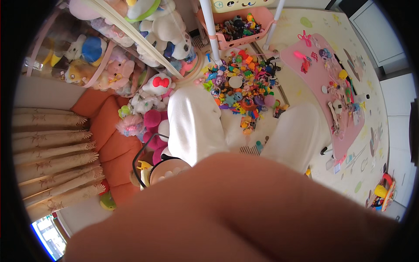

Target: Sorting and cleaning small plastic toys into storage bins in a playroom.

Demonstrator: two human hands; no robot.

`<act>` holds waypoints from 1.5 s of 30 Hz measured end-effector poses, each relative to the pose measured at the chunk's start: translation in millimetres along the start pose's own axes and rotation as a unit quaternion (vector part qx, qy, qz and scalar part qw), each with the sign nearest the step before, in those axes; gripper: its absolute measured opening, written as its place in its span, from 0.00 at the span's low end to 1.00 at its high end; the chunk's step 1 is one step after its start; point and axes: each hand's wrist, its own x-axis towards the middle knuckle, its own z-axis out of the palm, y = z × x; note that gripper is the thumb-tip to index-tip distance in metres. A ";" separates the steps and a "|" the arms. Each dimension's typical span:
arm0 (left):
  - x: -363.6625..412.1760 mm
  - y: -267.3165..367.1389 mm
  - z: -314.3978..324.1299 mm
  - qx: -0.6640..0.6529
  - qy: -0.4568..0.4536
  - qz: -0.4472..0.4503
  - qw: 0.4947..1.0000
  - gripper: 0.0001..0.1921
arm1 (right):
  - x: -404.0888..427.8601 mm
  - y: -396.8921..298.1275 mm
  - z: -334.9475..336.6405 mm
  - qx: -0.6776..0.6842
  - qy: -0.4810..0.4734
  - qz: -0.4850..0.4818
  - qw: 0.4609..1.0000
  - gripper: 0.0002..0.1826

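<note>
A large blurred stretch of bare skin [209, 209] fills the lower part of the view, very close to the lens. It looks like part of a hand or arm, but which side it belongs to cannot be told, and no fingertips show. Beyond it are my knees in white trousers [193, 124]. A heap of small colourful toys [242, 85] lies on the floor before them, with a round white piece [235, 82], a blue star-shaped toy [229, 100] and a pink ball [269, 100] among them.
A pink low table [347, 144] at right carries small toys and pink scissors [305, 38]. A pink bin [239, 41] of toys hangs between white posts [210, 29]. Plush toys fill a clear container [98, 62] at left, near an orange cushioned seat [114, 140] and curtains [55, 157].
</note>
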 end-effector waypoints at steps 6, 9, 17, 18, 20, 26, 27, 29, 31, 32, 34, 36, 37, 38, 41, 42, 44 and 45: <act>6.7 10.2 -1.8 0.049 -0.021 0.029 0.998 0.11 | -6.6 1.8 12.4 0.010 0.036 -0.003 0.999 0.16; 13.8 17.4 4.3 0.057 -0.043 0.054 0.996 0.11 | -13.1 1.4 20.4 0.027 0.062 0.012 0.998 0.15; 24.1 31.1 17.2 0.063 -0.075 0.105 0.990 0.12 | -17.7 6.5 47.7 0.081 0.080 0.053 0.992 0.16; 24.4 36.1 17.4 0.064 -0.076 0.112 0.989 0.12 | -23.0 2.7 46.5 0.080 0.092 0.055 0.991 0.16; 26.4 41.3 16.8 0.067 -0.083 0.127 0.986 0.12 | -30.1 -4.7 46.2 0.058 0.109 0.037 0.992 0.16; 25.3 35.9 31.4 0.036 -0.065 0.202 0.977 0.12 | -57.1 2.3 67.7 0.067 0.230 0.079 0.968 0.16; 14.9 24.4 49.3 -0.075 0.090 0.090 0.989 0.07 | -62.8 4.1 65.2 0.077 0.235 0.087 0.965 0.16; -7.7 9.7 68.9 -0.227 0.190 -0.110 0.949 0.09 | -77.7 4.2 53.2 0.183 0.199 0.187 0.944 0.15; -28.6 5.6 82.7 -0.241 0.198 -0.305 0.900 0.09 | -83.0 16.1 52.8 0.106 0.317 0.200 0.921 0.14; -36.2 -2.7 88.4 -0.267 0.203 -0.365 0.869 0.10 | -87.3 23.2 49.4 0.081 0.373 0.195 0.904 0.13; -53.7 -20.4 96.5 -0.284 0.217 -0.403 0.843 0.10 | -98.1 25.9 32.6 0.077 0.448 0.204 0.867 0.12; -72.5 -35.6 98.2 -0.295 0.235 -0.443 0.813 0.11 | -119.3 7.5 0.6 0.166 0.480 0.225 0.832 0.10; -79.5 -42.9 97.2 -0.299 0.214 -0.460 0.808 0.11 | -127.7 0.8 -8.1 0.160 0.484 0.227 0.830 0.10; -86.5 -49.4 96.4 -0.302 0.193 -0.476 0.803 0.11 | -134.5 -3.9 -16.9 0.180 0.533 0.182 0.806 0.08; -111.6 -74.1 104.0 -0.319 0.184 -0.513 0.776 0.10 | -145.9 -10.1 -68.7 0.085 0.639 0.054 0.762 0.06; -115.8 -78.7 103.8 -0.325 0.183 -0.528 0.763 0.11 | -142.7 -16.4 -83.8 -0.009 0.669 -0.024 0.742 0.05; -126.4 -91.6 106.7 -0.319 0.189 -0.533 0.761 0.11 | -133.6 -36.0 -107.6 -0.095 0.673 -0.117 0.725 0.04; -131.9 -96.7 108.7 -0.317 0.190 -0.534 0.761 0.11 | -122.0 -40.5 -121.0 -0.095 0.667 -0.124 0.728 0.04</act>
